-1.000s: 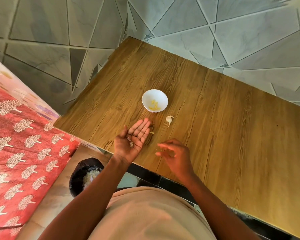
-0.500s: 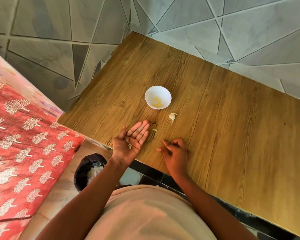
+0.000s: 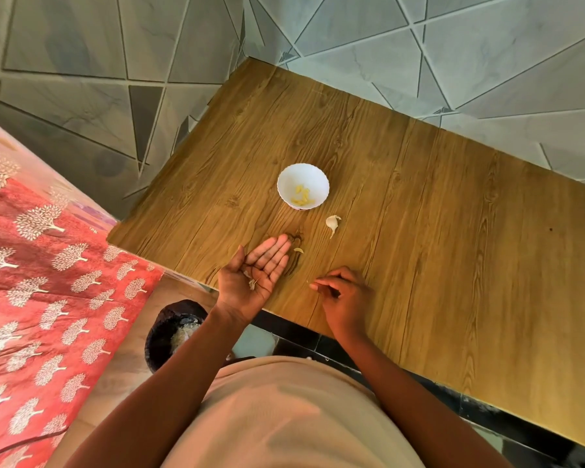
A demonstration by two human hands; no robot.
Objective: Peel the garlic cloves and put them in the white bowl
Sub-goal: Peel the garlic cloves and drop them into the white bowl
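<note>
Garlic first: you have 1 unpeeled white garlic clove (image 3: 332, 223) on the wood-grain table (image 3: 453, 231), just beside the small round white bowl (image 3: 303, 186), which holds about 4 peeled yellowish cloves (image 3: 303, 196). Your left hand (image 3: 253, 276) lies palm-up, fingers straight, cradling 2 pale skin scraps (image 3: 250, 280). Your right hand (image 3: 343, 297) curls loosely; whether it pinches anything is unclear.
</note>
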